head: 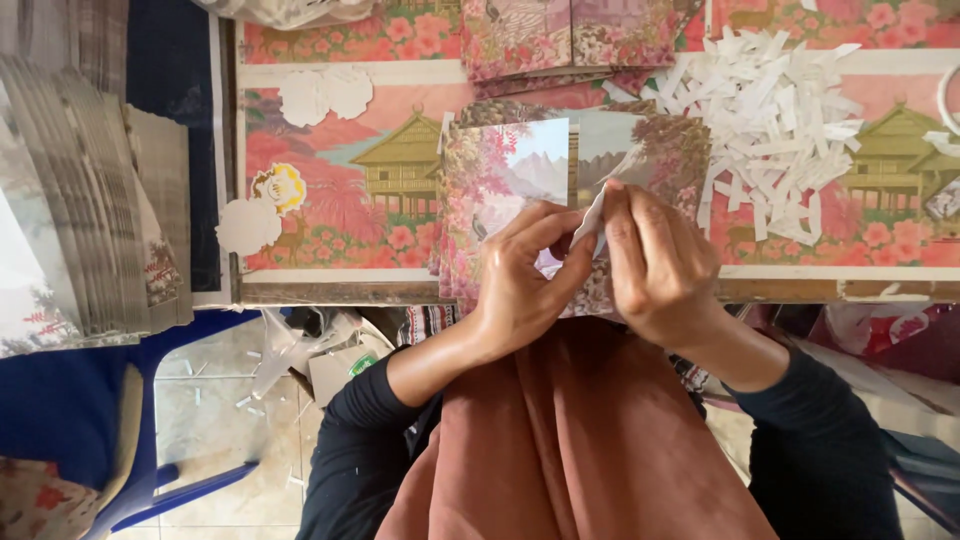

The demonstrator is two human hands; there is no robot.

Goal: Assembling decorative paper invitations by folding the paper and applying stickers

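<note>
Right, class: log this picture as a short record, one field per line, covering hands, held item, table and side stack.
left hand: pinching the strip's lower end
right hand: pinching the white strip
under hands: printed cards
table: floral cover
top right: strip pile
far left: card stack

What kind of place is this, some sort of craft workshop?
Probably a small paper-craft or packaging workbench. A heap of white paper strips lies on the table, a stack of printed sheets sits to one side, and both the left hand and right hand peel a strip off a printed card.
</note>
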